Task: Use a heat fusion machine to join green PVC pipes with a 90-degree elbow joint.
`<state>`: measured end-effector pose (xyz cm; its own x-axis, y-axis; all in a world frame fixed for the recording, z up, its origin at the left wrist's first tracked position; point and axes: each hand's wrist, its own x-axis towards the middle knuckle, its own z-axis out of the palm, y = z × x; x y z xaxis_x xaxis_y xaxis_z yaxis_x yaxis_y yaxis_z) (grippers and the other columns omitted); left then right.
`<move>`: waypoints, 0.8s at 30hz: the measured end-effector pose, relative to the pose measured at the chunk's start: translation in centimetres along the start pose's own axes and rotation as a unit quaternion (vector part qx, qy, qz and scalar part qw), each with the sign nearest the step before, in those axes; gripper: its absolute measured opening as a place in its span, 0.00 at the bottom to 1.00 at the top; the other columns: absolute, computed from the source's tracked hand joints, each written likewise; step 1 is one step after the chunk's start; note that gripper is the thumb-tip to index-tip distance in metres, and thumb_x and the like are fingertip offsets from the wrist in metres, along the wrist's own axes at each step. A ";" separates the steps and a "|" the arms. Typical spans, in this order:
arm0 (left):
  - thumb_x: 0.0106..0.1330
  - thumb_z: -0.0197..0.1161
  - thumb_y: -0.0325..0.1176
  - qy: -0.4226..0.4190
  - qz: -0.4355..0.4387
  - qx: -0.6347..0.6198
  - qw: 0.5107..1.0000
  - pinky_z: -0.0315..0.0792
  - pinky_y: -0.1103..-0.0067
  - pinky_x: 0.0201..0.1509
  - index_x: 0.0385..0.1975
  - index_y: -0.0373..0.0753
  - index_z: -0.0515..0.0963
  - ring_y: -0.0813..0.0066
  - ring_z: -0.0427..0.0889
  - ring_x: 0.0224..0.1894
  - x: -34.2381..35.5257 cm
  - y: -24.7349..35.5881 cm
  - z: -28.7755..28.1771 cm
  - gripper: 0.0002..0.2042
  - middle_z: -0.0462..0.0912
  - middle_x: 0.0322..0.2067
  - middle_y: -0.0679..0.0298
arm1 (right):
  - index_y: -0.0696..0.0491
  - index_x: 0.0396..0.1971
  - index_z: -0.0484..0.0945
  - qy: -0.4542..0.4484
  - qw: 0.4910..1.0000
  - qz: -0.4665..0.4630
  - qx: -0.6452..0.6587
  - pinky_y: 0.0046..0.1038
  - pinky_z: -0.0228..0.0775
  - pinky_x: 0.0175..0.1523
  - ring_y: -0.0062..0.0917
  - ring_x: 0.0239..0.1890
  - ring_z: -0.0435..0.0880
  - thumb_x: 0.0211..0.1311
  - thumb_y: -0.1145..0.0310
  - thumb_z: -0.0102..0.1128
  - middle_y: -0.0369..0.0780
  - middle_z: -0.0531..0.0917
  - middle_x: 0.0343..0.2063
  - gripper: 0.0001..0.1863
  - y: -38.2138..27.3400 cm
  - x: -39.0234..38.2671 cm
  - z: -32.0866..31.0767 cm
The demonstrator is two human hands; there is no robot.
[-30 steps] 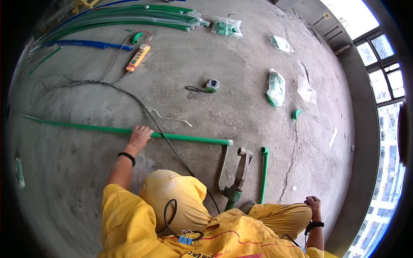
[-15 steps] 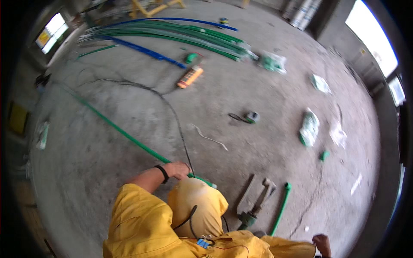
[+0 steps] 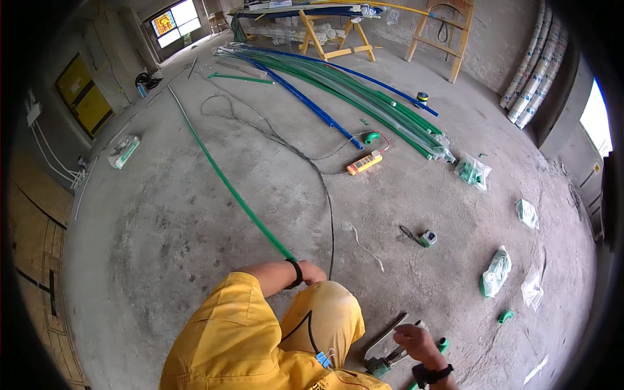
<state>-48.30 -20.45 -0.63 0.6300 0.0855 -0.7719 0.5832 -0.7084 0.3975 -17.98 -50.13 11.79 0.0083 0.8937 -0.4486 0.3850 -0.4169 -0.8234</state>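
My left hand [image 3: 313,273] is closed round the near end of a long green plastic pipe [image 3: 235,198], just beyond my bent knee. The pipe runs across the floor toward the far left; its tip is hidden by the hand and knee. Low on the right, my right hand [image 3: 416,342] is over a tool with metal arms and a green body [image 3: 377,368]. Its fingers are curled, and whether they grip part of the tool cannot be made out. Beside that hand a short green pipe with an end fitting [image 3: 443,344] lies partly covered by my wrist.
A tape measure [image 3: 428,238], white cord [image 3: 368,250] and yellow-orange power strip [image 3: 364,162] lie ahead. A black cable [image 3: 330,214] trails near my knee. Bagged fittings [image 3: 496,273] and a green elbow [image 3: 506,316] are at right. Bundled green pipes [image 3: 364,107] and wooden trestles [image 3: 338,49] stand farther back.
My right hand has come in from the lower right edge to the metal-armed tool. My left hand stays on the long green pipe. The view has tilted up, showing more of the room.
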 end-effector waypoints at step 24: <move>0.68 0.50 0.52 0.054 0.105 -0.082 0.990 0.65 0.64 0.64 0.54 0.46 0.77 0.55 0.74 0.60 4.6 -3.1 6.5 0.22 0.76 0.57 0.54 | 0.58 0.67 0.58 -0.080 0.923 0.180 0.331 0.34 0.73 0.56 0.38 0.52 0.80 0.58 0.64 0.68 0.49 0.78 0.54 0.41 8.6 8.4 16.9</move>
<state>-50.53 -22.45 -8.65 0.7921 0.0303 -0.6096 0.5038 -0.5963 0.6250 -30.16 -49.02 -4.93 -0.1305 0.6638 -0.7365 -0.2658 -0.7391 -0.6190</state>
